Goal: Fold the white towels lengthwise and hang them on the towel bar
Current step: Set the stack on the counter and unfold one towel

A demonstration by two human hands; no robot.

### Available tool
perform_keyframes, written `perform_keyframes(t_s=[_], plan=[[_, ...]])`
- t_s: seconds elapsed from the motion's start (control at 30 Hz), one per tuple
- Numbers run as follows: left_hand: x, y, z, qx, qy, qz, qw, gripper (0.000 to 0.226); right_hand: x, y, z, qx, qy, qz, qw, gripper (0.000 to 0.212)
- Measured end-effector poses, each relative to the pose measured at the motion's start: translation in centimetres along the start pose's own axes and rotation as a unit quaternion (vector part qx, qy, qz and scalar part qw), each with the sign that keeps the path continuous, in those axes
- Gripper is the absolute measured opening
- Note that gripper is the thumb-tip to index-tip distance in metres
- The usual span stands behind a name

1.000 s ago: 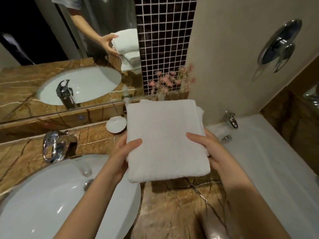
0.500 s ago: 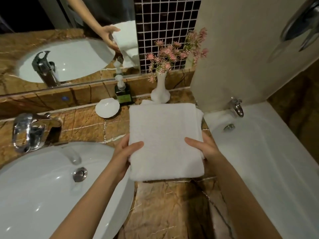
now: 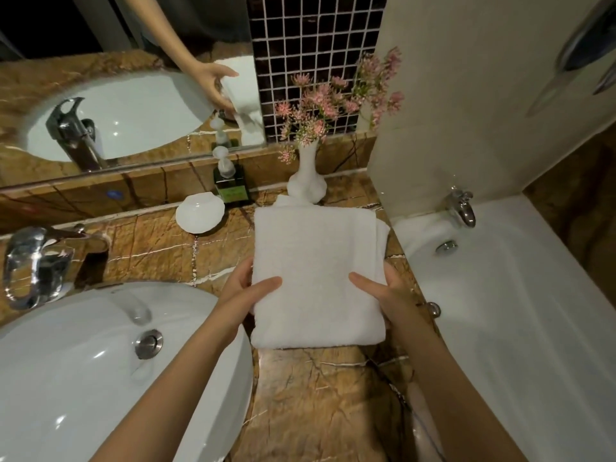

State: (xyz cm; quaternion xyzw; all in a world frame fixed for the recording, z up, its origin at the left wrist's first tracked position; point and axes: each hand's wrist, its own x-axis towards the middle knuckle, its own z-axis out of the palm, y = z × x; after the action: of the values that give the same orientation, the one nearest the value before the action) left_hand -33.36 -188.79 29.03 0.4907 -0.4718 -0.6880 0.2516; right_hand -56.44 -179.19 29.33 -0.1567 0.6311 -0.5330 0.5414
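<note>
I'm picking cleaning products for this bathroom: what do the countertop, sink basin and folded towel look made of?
The countertop looks like polished brown stone, probably marble, by its pale veins and sheen. The sink basin: glossy white ceramic, likely, with sharp highlights. The towel: white terry cloth, probably cotton, with fuzzy matte nap.

Bathroom: sink (image 3: 83, 378), bathtub (image 3: 533, 311), mirror (image 3: 100, 45).

Both forearms bare, reaching from near to far. Left hand (image 3: 246, 295): thumb on top of folded towel (image 3: 316, 248), fingers hidden under its left edge. Right hand (image 3: 391, 291): thumb on top, fingers under right edge.
</note>
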Motion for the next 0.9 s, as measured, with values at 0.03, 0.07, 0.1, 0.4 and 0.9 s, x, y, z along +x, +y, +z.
perform_keyframes(t_s=[0.03,0.07,0.1,0.4,0.9], plan=[[0.2,0.5,-0.1,0.035,0.013,-0.001,0.999,0.080,-0.1,-0.1,0.0,0.000,-0.005,0.001,1.000,0.039],[0.5,1.1,-0.1,0.082,0.031,0.006,0.996,0.087,-0.1,-0.3,-0.1,-0.003,-0.009,0.000,1.000,0.039],[0.8,1.9,-0.2,0.145,0.054,0.030,0.987,0.093,-0.2,-0.4,-0.2,-0.011,-0.013,-0.001,1.000,0.040],[5.2,10.4,5.4,0.630,-0.028,0.289,0.720,0.069,-0.1,-1.5,-0.4,-0.026,-0.034,-0.021,0.999,0.031],[1.8,13.5,5.5,0.510,-0.118,0.338,0.782,0.022,-1.6,-4.7,0.6,-0.158,-0.027,-0.239,0.958,0.073]])
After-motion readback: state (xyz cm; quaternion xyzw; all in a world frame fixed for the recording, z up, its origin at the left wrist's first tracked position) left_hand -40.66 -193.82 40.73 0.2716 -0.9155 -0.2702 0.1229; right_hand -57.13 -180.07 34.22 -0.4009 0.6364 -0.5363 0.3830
